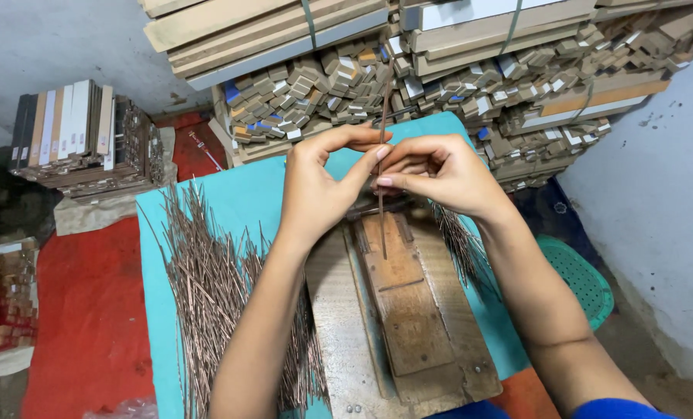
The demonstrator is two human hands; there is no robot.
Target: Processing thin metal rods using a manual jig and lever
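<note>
— Where was the thin brown stick [383, 203]?

— Upright over the worn wooden jig [405, 299] on the teal bench [154, 289], left hand [315, 186] and right hand [439, 172] fingers pinched together on it.

— The risk?

— I judged it might snap, or slip into the loose pile of brown sticks [207, 287].

A tied stack of long pale wooden slats [269, 31] lies along the top, above heaps of small brown cardboard boxes [315, 89]. At the left, a block of upright flat packets in black, tan and white [67, 128] rests on a red floor sheet [90, 310]. A green plastic stool [583, 275] stands at the right beside a grey plastered wall [656, 202].
</note>
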